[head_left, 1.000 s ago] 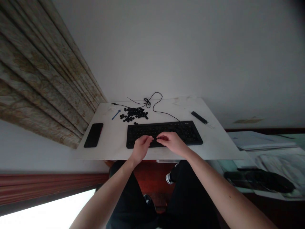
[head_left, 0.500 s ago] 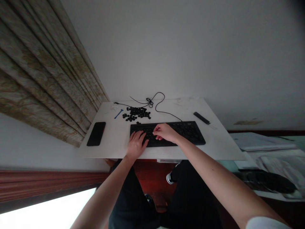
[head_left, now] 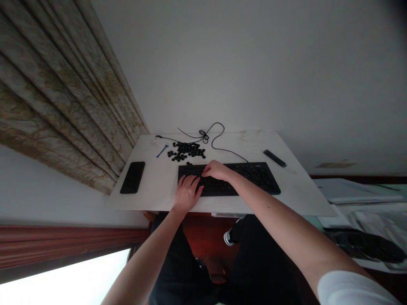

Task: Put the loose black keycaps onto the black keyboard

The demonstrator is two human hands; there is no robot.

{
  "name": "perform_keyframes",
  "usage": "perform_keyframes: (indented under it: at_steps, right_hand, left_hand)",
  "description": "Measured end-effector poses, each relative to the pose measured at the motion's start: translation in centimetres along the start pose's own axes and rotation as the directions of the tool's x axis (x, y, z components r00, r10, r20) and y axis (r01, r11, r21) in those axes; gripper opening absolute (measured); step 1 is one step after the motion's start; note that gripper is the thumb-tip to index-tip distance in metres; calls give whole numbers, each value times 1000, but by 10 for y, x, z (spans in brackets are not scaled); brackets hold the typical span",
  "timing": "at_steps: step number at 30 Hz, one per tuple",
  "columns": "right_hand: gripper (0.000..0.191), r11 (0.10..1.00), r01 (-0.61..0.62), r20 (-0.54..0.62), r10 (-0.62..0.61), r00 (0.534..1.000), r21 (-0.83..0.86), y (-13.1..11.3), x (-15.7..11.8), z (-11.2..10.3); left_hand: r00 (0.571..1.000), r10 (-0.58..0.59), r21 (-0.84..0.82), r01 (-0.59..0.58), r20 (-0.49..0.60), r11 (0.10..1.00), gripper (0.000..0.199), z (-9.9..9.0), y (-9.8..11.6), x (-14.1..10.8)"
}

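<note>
A black keyboard (head_left: pixel 259 177) lies near the front edge of the white table. My left hand (head_left: pixel 186 195) rests on its left end, fingers spread over the keys. Above the keys just right of it is my right hand (head_left: pixel 216 170), thumb and fingertips pinched together. Whatever is in that pinch is too small and hidden to make out. Behind the keyboard's left half lies a heap of loose black keycaps (head_left: pixel 187 149). To the left of the heap is a thin blue tool (head_left: pixel 162 151).
A black phone (head_left: pixel 132 178) lies at the table's left side. The keyboard's cable (head_left: pixel 229 151), tied in a bundle, runs along the back. At the right lies a narrow black strip (head_left: pixel 275 158). A patterned curtain (head_left: pixel 82 93) hangs on the left; papers (head_left: pixel 356 190) sit beyond the right edge.
My right hand has moved a little left and away from me over the keys, closer to the left hand's fingertips. The left hand stays on the keyboard. The whole view has shifted slightly.
</note>
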State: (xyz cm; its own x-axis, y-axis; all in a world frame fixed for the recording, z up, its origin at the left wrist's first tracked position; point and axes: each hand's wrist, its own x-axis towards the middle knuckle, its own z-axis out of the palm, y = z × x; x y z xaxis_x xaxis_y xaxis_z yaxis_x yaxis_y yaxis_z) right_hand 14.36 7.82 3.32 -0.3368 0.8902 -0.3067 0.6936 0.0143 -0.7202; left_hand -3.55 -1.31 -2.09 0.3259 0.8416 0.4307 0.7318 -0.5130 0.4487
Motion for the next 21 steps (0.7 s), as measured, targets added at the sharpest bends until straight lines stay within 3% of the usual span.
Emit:
perform_keyframes:
  at_steps: [13, 21]
  right_hand:
    - [6, 1000, -6, 1, 6, 1000, 19, 9, 6, -1]
    - [5, 998, 21, 5, -20, 1000, -67, 8, 6, -1]
  left_hand:
    - [1000, -23, -74, 23, 3, 997, 25, -2, 2, -1]
    - [999, -40, -147, 44, 25, 988, 22, -3, 3, -5]
